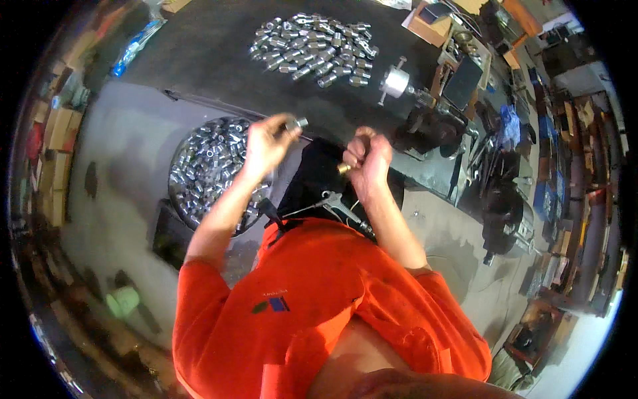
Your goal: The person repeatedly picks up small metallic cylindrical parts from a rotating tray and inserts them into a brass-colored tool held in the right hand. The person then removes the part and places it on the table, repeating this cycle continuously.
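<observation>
Between the thumb and fingers of my left hand is a silver metal fitting, held at the bench's front edge. My right hand is closed, its fingers curled around a small brass-coloured threaded piece that pokes out toward the left. How far that piece reaches into the palm is hidden. Below my left forearm stands a round tub full of similar silver fittings. Farther back, a heap of silver fittings lies on the dark bench top. A silver air blow gun rests on my lap.
Right of the heap, a white cylinder with a cross handle stands by a dark bench vise. Tools and a blue plastic bag crowd the bench's right end. Another dark machine sits nearer, at the right.
</observation>
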Available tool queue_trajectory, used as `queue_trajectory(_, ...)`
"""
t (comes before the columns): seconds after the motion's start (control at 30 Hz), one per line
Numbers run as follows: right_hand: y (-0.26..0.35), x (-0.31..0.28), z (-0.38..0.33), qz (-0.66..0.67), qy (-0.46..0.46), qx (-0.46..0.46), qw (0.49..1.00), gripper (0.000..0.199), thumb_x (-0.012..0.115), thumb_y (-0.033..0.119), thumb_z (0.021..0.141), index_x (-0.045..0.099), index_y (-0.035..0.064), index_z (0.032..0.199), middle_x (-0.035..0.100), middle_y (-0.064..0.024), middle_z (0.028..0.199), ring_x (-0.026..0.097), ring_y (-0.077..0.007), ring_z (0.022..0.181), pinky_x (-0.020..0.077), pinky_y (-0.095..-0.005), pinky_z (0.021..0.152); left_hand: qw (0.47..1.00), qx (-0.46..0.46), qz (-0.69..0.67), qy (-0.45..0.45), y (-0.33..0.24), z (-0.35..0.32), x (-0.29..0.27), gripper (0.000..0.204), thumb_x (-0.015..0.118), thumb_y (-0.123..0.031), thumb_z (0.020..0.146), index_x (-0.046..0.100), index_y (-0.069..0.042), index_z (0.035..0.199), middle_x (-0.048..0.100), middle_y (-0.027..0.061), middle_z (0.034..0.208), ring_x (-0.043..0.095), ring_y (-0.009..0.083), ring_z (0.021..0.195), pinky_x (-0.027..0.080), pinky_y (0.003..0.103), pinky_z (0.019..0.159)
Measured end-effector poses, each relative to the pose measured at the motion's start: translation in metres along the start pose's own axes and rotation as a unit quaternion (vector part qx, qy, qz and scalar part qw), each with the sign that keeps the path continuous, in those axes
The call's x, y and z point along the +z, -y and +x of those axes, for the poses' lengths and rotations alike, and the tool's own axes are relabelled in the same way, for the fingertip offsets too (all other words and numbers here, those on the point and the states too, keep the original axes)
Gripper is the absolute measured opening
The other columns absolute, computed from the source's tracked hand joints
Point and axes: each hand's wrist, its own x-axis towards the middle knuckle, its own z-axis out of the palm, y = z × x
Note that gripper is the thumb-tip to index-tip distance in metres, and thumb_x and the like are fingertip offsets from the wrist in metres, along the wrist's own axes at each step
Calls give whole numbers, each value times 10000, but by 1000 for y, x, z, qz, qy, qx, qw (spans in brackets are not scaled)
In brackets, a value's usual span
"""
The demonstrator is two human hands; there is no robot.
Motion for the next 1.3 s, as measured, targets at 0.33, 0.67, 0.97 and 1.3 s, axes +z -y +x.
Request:
queue_trajectory(0.33,3,-26,-9,5,-1,34,999,154,387,158,756,467,34,800,287,-6,533,223,-100,456,199,-235,389,925,114,318,-175,42,163,-41,269,602,-174,661,616,-86,916,616,107,891,584,282,830,448,368,766)
queue_trajectory(0.67,5,-39,-10,-15,-2,45,999,170,381,183,766,475,44,784,310,-10,544,251,-104,462,227,-224,391,834,307,445,-108,52,175,-28,262,601,-177,691,611,-102,942,590,64,962,556,211,919,285,419,956)
queue_trajectory(0.97,-14,-36,-15,-33,14,119,992,192,358,160,736,485,25,781,315,-20,529,259,-103,459,221,-223,382,928,100,270,-235,82,60,-111,220,608,-227,741,620,-56,879,620,122,811,590,303,763,468,366,677)
queue_trajectory(1.3,-20,-32,-14,-52,36,154,986,194,365,161,724,488,23,779,325,-16,529,266,-102,463,225,-220,384,853,-343,384,-84,215,-24,-72,461,609,-433,702,548,-44,941,606,179,910,588,322,865,474,414,726)
